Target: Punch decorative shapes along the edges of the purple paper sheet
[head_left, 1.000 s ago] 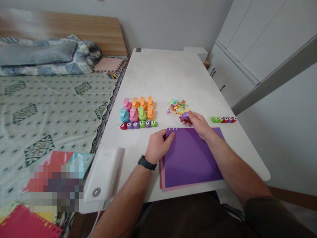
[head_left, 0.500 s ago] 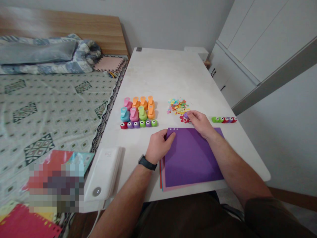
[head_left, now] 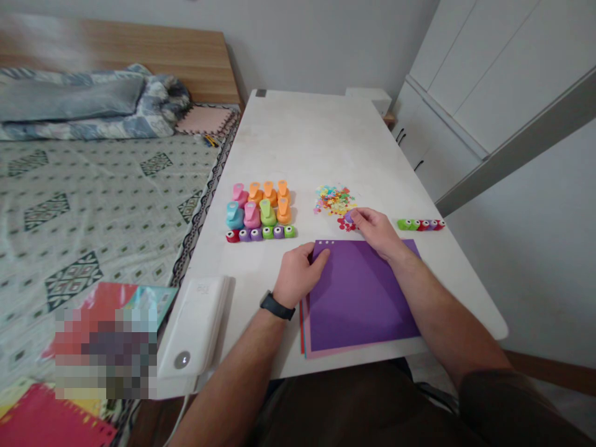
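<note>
A stack of coloured paper lies at the table's near edge, with a purple sheet (head_left: 363, 298) on top. Three small punched holes (head_left: 326, 242) show in its top left corner. My left hand (head_left: 300, 270) grips the sheet's left edge near that corner, thumb on top and fingers beneath. Beyond the sheet's top edge, my right hand (head_left: 375, 226) pinches a small purple craft punch (head_left: 349, 216), partly hidden by the fingers. It is held at the near side of a pile of coloured paper cut-outs (head_left: 334, 197), close to some red ones (head_left: 345, 225).
Larger lever punches (head_left: 252, 215) stand in two rows on the left, behind a row of small punches (head_left: 267, 233). Another small row (head_left: 421, 225) sits at the right. A white power bank (head_left: 195, 323) with a cable lies at the table's left edge, beside a bed (head_left: 107, 205).
Hardly anything differs. Both hands keep their places, the left on the purple sheet and the right with the small punch by the cut-outs.
</note>
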Demonstrator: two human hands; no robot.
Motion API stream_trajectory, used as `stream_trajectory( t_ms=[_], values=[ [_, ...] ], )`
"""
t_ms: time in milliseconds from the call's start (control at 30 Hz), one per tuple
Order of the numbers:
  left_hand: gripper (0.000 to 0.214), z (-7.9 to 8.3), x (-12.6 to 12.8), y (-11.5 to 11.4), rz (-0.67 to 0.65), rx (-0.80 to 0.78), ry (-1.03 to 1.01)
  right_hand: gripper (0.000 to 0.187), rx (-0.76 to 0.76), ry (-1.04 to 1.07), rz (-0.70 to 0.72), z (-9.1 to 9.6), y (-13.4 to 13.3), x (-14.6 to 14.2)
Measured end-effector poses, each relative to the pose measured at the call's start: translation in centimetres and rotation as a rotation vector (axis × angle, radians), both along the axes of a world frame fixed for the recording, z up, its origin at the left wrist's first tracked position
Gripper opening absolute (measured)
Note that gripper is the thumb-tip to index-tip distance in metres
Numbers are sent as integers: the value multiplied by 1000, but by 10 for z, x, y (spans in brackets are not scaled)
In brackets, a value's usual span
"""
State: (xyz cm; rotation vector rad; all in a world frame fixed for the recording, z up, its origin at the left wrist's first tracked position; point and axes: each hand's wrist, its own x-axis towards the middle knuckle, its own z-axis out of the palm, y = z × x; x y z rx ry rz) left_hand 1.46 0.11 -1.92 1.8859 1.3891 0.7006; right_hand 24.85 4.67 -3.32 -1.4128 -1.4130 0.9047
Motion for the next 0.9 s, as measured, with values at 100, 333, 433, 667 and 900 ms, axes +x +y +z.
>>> stream_trajectory(
  t_ms=[100, 333, 433, 667, 900],
  values=[
    [39, 0, 0, 0, -1, 3, 7, 48, 3, 1, -9, -1, 0, 1],
    [40, -3, -1, 0, 2, 8, 10, 48, 7, 70, -17, 1, 1, 0],
    [40, -3, -1, 0, 5, 7, 14, 46, 0, 109, -7, 1, 1, -2],
    [39, -1, -1, 0, -3, -2, -3, 46, -22, 135, 17, 4, -1, -5],
    [39, -1, -1, 0, 1, -2, -4, 46, -26, 136, 38, 9, -3, -6]
  ],
)
